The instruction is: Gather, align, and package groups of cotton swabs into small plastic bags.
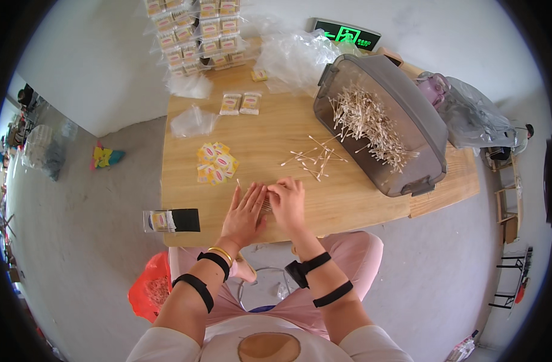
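My left hand (pixel 246 215) lies flat near the table's front edge, its fingers stretched out over a small row of cotton swabs (pixel 266 206). One swab tip pokes out beyond those fingers. Close against it, my right hand (pixel 288 202) has thumb and fingers pinched together at the row's far end; what sits in the pinch is hidden. Several loose cotton swabs (pixel 317 158) are scattered just beyond my right hand. Past my left hand is a spread of yellow-and-white cards (pixel 215 164).
A grey plastic bin (pixel 431 114), tilted toward me, holds many swabs at the right. Two filled packs (pixel 240 104), clear bags (pixel 193 122) and stacked packs (pixel 218 30) stand farther back. A pack in a black-ended holder (pixel 186 220) overhangs the left edge. A red bag (pixel 148 289) sits below.
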`<act>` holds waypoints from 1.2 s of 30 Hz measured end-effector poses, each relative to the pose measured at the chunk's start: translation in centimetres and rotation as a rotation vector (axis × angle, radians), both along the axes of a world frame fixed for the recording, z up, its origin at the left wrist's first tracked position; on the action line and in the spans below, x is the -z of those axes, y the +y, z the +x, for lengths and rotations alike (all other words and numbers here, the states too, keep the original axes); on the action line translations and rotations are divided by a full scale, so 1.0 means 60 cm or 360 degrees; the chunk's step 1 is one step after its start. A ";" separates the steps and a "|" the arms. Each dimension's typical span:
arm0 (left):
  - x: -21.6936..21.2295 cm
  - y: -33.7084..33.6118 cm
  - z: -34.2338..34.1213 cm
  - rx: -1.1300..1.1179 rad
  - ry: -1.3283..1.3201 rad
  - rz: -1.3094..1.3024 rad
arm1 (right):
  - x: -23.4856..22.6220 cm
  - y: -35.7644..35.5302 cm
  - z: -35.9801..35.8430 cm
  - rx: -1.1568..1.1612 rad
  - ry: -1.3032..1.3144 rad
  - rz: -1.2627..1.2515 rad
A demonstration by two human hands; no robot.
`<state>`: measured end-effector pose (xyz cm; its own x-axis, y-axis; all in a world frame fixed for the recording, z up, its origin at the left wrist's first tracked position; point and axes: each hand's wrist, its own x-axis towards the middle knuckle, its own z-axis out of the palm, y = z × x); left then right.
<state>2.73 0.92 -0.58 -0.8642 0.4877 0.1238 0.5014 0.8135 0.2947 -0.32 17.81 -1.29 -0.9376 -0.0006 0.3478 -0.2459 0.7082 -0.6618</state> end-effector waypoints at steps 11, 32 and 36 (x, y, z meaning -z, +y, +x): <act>-0.006 0.003 -0.001 -0.0002 -0.0031 0.0026 | -0.013 0.139 -0.059 0.0445 -0.0057 0.0486; -0.046 -0.048 -0.039 -0.0181 -0.0056 0.0659 | 0.005 0.010 0.003 -0.0142 0.0053 0.0106; -0.053 -0.076 -0.091 0.0047 0.0119 0.0083 | -0.001 -0.003 0.013 -0.0172 0.0058 0.0076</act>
<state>-2.71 -3.63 2.62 -0.8368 0.5041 0.2134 0.5472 0.7824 0.2974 0.44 17.64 -1.24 -0.9178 -0.1183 0.3790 -0.3459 0.7068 -0.6170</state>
